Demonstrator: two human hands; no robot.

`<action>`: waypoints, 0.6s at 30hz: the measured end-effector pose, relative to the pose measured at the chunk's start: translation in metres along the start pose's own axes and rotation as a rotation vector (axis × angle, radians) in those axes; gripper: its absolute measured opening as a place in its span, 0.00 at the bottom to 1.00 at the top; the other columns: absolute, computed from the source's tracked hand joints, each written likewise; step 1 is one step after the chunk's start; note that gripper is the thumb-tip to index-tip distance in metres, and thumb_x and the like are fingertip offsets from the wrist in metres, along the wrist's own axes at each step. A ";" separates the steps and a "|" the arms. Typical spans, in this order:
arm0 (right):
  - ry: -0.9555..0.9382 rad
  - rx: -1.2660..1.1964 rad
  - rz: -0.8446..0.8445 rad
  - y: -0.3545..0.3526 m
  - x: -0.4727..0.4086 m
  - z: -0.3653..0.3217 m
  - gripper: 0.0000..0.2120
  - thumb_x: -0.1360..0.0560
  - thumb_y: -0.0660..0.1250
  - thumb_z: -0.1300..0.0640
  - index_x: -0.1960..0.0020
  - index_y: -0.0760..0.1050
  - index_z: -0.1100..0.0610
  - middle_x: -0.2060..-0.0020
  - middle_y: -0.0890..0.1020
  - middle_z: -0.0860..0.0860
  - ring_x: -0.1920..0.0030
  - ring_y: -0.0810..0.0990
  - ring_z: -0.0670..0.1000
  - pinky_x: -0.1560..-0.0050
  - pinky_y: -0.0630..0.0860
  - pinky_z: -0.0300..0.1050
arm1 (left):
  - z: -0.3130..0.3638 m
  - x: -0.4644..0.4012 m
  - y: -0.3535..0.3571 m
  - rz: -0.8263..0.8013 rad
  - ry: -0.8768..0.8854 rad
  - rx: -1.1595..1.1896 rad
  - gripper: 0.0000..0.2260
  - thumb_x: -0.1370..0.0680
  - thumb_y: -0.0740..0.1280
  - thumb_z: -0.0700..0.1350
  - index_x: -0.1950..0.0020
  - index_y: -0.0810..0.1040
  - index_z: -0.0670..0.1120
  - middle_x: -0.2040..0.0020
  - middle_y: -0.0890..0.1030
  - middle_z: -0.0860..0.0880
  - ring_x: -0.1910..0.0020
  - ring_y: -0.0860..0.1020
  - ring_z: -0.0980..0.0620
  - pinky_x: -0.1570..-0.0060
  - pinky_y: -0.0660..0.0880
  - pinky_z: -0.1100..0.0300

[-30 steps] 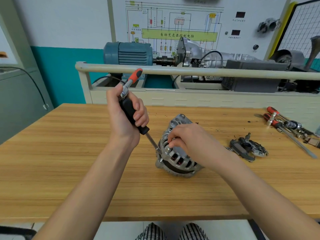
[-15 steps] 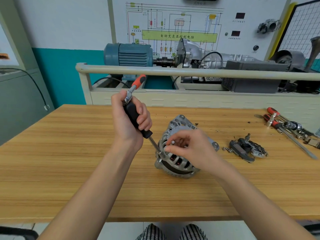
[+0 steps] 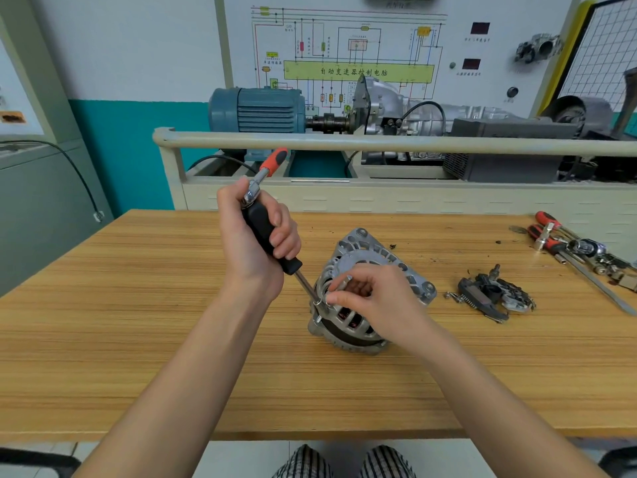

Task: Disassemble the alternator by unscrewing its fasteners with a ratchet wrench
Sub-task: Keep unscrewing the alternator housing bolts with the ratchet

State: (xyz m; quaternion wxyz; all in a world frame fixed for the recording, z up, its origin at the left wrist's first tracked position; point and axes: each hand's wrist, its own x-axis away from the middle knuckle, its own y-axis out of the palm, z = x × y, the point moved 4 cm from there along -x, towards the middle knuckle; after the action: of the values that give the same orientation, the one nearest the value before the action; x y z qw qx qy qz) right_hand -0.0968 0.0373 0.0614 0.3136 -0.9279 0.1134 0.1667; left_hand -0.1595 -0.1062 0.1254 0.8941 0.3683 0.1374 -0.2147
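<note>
Alternator (image 3: 370, 298) on table (image 3: 138, 322), mid-bench, tilted, vented housing up. Left hand (image 3: 256, 250) at its 10 o'clock, fingers wrapped tight round black driver handle (image 3: 267, 238), shaft (image 3: 305, 282) slanting down to a fastener at housing's left edge; ratchet (image 3: 267, 170) with orange grip fitted on the handle's top end, pointing to 1 o'clock. Right hand (image 3: 374, 300) resting on housing, fingers curled, thumb and forefinger pinched at the rim beside the shaft tip; object between them too small to tell. Removed parts (image 3: 493, 298) at 3 o'clock, tools (image 3: 572, 246) at 2 o'clock.
</note>
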 end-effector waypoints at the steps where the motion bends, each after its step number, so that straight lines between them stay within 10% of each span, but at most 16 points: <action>1: -0.001 0.000 0.007 0.000 0.000 0.000 0.03 0.30 0.75 0.55 0.60 0.81 0.49 0.72 0.77 0.43 0.71 0.72 0.39 0.67 0.70 0.33 | 0.001 0.000 0.000 0.005 -0.001 0.004 0.24 0.21 0.51 0.53 0.75 0.66 0.45 0.80 0.60 0.51 0.81 0.55 0.53 0.79 0.56 0.65; 6: 0.010 -0.102 0.066 0.000 0.003 0.000 0.05 0.29 0.74 0.54 0.61 0.82 0.56 0.71 0.79 0.46 0.70 0.74 0.40 0.66 0.70 0.33 | 0.008 0.000 0.001 0.029 -0.003 0.045 0.24 0.21 0.51 0.54 0.75 0.65 0.45 0.80 0.59 0.51 0.81 0.55 0.53 0.78 0.55 0.65; 11: -0.015 -0.208 0.154 -0.013 0.007 -0.005 0.22 0.30 0.65 0.41 0.59 0.78 0.61 0.64 0.78 0.60 0.63 0.75 0.59 0.59 0.74 0.54 | 0.016 -0.005 0.003 0.040 -0.023 0.168 0.23 0.23 0.52 0.56 0.74 0.64 0.45 0.79 0.59 0.51 0.80 0.55 0.54 0.78 0.55 0.65; 18: -0.059 -0.315 0.182 -0.036 0.014 -0.003 0.10 0.19 0.56 0.63 0.51 0.76 0.54 0.62 0.81 0.44 0.57 0.79 0.49 0.52 0.76 0.45 | 0.008 -0.014 0.022 -0.053 -0.073 0.320 0.16 0.30 0.57 0.55 0.73 0.64 0.46 0.78 0.59 0.51 0.79 0.56 0.54 0.77 0.57 0.62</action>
State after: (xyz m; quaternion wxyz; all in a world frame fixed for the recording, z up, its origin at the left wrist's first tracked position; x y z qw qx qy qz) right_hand -0.0717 0.0622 0.0776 0.1511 -0.9462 0.1599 0.2375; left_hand -0.1606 -0.0940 0.1501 0.8225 0.4942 0.0785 -0.2704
